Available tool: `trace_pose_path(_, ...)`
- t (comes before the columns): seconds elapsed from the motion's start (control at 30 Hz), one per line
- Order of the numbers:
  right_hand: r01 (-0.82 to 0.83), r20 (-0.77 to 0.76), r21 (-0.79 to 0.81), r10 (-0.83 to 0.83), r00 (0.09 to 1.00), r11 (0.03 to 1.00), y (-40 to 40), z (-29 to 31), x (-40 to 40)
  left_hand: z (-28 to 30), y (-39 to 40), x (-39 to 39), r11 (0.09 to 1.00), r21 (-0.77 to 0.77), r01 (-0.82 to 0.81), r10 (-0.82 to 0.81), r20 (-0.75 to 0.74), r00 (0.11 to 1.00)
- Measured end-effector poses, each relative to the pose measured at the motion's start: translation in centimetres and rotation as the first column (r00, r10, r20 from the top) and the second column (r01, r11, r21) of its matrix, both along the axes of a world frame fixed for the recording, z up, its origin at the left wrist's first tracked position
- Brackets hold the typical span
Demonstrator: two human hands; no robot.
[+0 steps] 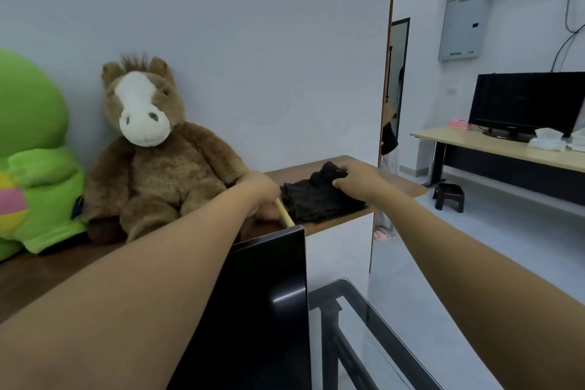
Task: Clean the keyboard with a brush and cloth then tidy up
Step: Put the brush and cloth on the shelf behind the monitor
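A crumpled black cloth (316, 198) lies on the right end of a brown wooden shelf (408, 188). My right hand (359, 179) is closed on the cloth's top edge. My left hand (261, 191) reaches over the shelf just left of the cloth and grips the pale wooden handle of a brush (285, 214). The brush's bristles are hidden behind the hand. The keyboard is not in view.
A brown plush horse (152, 152) and a green plush toy (28, 152) sit on the shelf to the left. A black monitor back (266, 301) stands below my arms. A glass table (364, 326) is at lower right. A desk with a screen (522, 104) stands far right.
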State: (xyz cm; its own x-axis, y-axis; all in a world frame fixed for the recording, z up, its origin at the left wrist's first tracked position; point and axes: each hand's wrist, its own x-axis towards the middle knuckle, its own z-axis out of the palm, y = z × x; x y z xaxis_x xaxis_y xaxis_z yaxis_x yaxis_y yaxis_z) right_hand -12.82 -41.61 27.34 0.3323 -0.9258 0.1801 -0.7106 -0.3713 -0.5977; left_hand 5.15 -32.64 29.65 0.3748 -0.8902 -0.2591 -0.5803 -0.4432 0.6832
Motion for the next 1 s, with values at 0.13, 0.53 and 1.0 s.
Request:
trace_pose_path(0.13,0.026,-0.185,-0.154,-0.054,0.981,0.988,-0.3,-0.8,0.0,-0.3,-0.5,0.0,0.999,0.033,0.002,-0.008,0.193,0.981)
trace_pose_path(0.53,-0.148,-0.549,-0.071,0.085,0.831,0.986,0.3,-2.4,1.8,-0.6,-1.7,-0.6,0.993,0.102,0.058,-0.089,0.327,0.941)
trace_pose_path(1.0,-0.132,-0.467,-0.039,0.099,0.879,0.990,2.5,-0.9,0.1,-1.4,-1.2,-0.1,0.938,0.276,0.210,-0.342,0.633,0.695)
